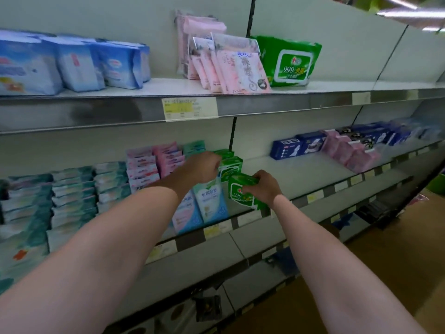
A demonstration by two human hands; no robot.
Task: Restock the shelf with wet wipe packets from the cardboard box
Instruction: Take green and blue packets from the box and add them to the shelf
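My right hand (266, 186) grips a small green wet wipe packet (238, 191) at the front of the middle shelf (301, 174). More green packets (231, 163) stand in a row just behind it. My left hand (203, 166) reaches in beside that row, its fingers curled against the rear green packets; whether it holds one I cannot tell. A large green wipe pack (292, 62) stands on the upper shelf. The cardboard box is out of view.
Light blue packets (209, 201) stand left of the green ones, with pink and teal stacks further left. Dark blue boxes (298, 144) and pink packs (354, 153) sit to the right. Bare shelf lies between. Lower shelves jut out below my arms.
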